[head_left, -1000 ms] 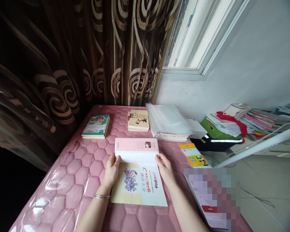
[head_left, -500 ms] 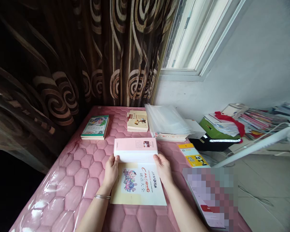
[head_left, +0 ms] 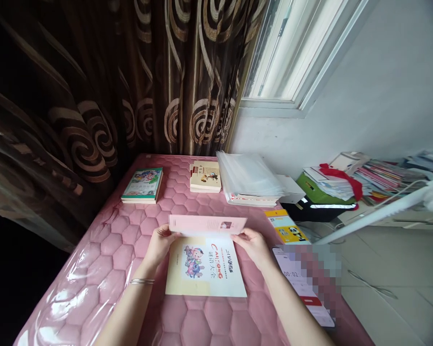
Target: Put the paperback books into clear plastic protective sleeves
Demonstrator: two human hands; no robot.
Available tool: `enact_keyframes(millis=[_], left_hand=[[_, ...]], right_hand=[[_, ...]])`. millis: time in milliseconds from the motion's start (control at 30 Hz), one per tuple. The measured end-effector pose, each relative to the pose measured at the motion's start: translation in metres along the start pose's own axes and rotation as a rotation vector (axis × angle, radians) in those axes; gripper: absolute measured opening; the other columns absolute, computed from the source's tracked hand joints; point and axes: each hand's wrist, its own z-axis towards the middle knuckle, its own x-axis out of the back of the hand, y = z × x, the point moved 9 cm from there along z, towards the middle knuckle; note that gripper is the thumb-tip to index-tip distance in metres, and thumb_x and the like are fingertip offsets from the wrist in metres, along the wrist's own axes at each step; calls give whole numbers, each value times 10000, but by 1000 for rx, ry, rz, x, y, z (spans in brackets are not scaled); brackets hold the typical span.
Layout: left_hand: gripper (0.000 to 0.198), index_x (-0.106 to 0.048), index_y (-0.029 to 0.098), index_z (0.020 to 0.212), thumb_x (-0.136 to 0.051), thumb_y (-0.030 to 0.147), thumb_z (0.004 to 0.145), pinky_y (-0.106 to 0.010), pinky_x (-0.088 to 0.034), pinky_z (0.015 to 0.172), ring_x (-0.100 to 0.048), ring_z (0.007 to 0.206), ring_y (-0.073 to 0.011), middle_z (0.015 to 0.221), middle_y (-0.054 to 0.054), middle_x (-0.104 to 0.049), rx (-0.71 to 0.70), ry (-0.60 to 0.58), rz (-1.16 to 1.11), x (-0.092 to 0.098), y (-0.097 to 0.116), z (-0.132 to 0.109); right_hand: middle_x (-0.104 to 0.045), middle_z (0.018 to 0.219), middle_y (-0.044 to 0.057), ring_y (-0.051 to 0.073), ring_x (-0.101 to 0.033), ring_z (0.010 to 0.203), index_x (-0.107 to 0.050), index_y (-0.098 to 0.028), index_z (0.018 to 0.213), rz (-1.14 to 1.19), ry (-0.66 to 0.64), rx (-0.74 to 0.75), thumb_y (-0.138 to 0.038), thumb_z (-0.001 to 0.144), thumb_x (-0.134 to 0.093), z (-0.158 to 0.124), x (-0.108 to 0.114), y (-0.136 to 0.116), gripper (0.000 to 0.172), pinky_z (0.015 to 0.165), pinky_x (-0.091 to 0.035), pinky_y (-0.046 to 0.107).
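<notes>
A children's book (head_left: 205, 269) with a cartoon cover lies flat on the pink quilted mattress (head_left: 104, 269) in front of me. Its pink inner flap (head_left: 205, 224) is lifted off the surface at the far edge. My left hand (head_left: 159, 244) pinches the flap's left corner, a silver bracelet on its wrist. My right hand (head_left: 254, 246) pinches the flap's right end. Both sets of fingers are closed on the flap.
A green-covered book (head_left: 143, 185) and a beige book (head_left: 205, 177) lie farther back. A stack of clear plastic sleeves (head_left: 248, 180) sits on books to the right. A yellow booklet (head_left: 285, 228) and a phone (head_left: 303, 288) lie at the right edge. Dark curtain behind; cluttered shelf at right.
The pink flap, which lay flat and open beyond the cover, has been raised and tilted toward me by both hands. The view has shifted slightly.
</notes>
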Motion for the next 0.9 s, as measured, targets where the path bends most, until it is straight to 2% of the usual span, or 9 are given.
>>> enact_keyframes(millis=[67, 167, 267, 400, 500, 567, 633, 733, 900], left_hand=[[180, -679, 159, 671, -756, 321, 652, -352, -508, 832, -669, 866, -232, 909, -91, -747, -59, -24, 135, 4, 7, -6], [180, -673, 178, 585, -693, 269, 739, -348, -496, 847, -665, 933, -229, 997, -106, -741, -214, -122, 361, 2, 15, -19], [247, -723, 205, 634, -585, 217, 838, -363, -479, 875, -653, 971, -216, 1026, -101, -740, -374, -221, 564, -1, 18, -33], [322, -765, 239, 733, -495, 171, 896, -378, -457, 910, -619, 1035, -211, 1116, -85, -717, -453, -354, 844, -10, 19, -44], [320, -762, 250, 756, -490, 125, 870, -416, -418, 971, -574, 1101, -234, 1207, -59, -677, -414, -418, 1098, -23, 23, -44], [321, -749, 238, 817, -474, 76, 841, -438, -396, 999, -554, 1121, -248, 1236, -60, -653, -372, -416, 1254, -34, 27, -39], [360, -720, 223, 962, -436, 40, 840, -421, -394, 1008, -555, 1122, -238, 1230, -78, -642, -338, -415, 1332, -49, 31, -30], [320, -643, 194, 1130, -433, 122, 900, -367, -430, 977, -573, 1111, -226, 1181, -98, -643, -249, -484, 1326, -75, 22, -16], [261, -632, 148, 1111, -497, 228, 903, -388, -451, 945, -577, 1117, -275, 1190, -140, -618, -77, -514, 1335, -95, -2, 6]], right_hand=[[-739, 828, 66, 232, -684, 821, -732, -215, 728, -63, -31, 85, -443, 724, -723, -10, 4, -8, 228, 796, -549, 358], [-704, 855, 68, 205, -667, 831, -748, -232, 718, -121, -106, 291, -396, 803, -676, -30, 2, -26, 198, 750, -551, 318], [-693, 898, 70, 185, -654, 835, -771, -272, 826, -255, -183, 475, -281, 886, -594, -50, -4, -38, 187, 708, -542, 298], [-684, 976, 64, 182, -631, 901, -755, -327, 1004, -444, -234, 597, -102, 899, -487, -68, -7, -42, 365, 758, -546, 311], [-663, 1055, 60, 180, -609, 949, -706, -373, 1131, -538, -275, 571, -16, 871, -403, -76, -8, -35, 536, 816, -547, 329], [-651, 1096, 59, 183, -603, 972, -693, -387, 1152, -558, -296, 523, -17, 869, -380, -78, -8, -27, 561, 842, -542, 343], [-638, 1128, 63, 188, -603, 1000, -709, -369, 1128, -522, -307, 451, -47, 875, -378, -78, -7, -20, 527, 870, -535, 356], [-620, 1138, 75, 199, -600, 1059, -747, -303, 1051, -422, -286, 304, -108, 880, -394, -77, -4, -16, 439, 930, -511, 371], [-622, 989, 65, 200, -639, 919, -726, -260, 1018, -411, -207, 72, -348, 890, -548, -87, -6, -21, 237, 849, -533, 336]])
